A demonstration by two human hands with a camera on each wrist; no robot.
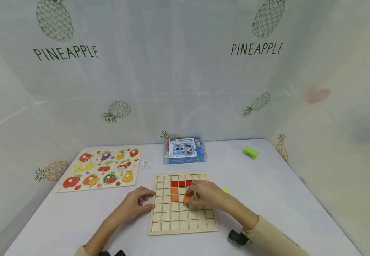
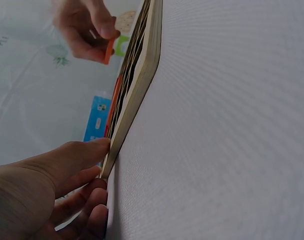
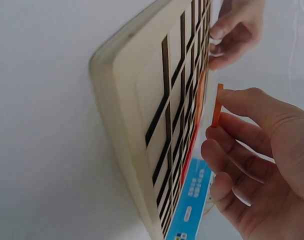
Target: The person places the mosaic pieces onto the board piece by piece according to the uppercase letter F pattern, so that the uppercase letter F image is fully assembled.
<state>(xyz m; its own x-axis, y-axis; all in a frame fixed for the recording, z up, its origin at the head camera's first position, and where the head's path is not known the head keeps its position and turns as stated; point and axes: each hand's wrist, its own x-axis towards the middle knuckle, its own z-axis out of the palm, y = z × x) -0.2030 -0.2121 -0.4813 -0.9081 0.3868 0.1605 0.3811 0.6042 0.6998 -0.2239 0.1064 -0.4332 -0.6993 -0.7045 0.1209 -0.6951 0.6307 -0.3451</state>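
Observation:
A square wooden grid board (image 1: 166,225) lies flat on the white table, seen edge-on in both wrist views. Three red tiles (image 1: 181,183) sit in a row in its upper cells. Below the leftmost red one, two orange tiles (image 1: 174,194) form a column. My right hand (image 1: 208,195) pinches another orange square tile (image 3: 217,106) between thumb and fingertips, over the board just right of that column. Along the left edge, my left hand (image 1: 133,205) touches the board with thumb and fingertips spread apart; its thumb (image 2: 99,146) lies against the rim.
Behind the board stands a blue-and-white box (image 1: 185,151) in clear wrapping. A fruit puzzle board (image 1: 97,169) lies at the back left, with a small card (image 1: 146,164) beside it. A green block (image 1: 250,153) sits back right, and a yellow piece (image 1: 226,191) shows behind my right wrist.

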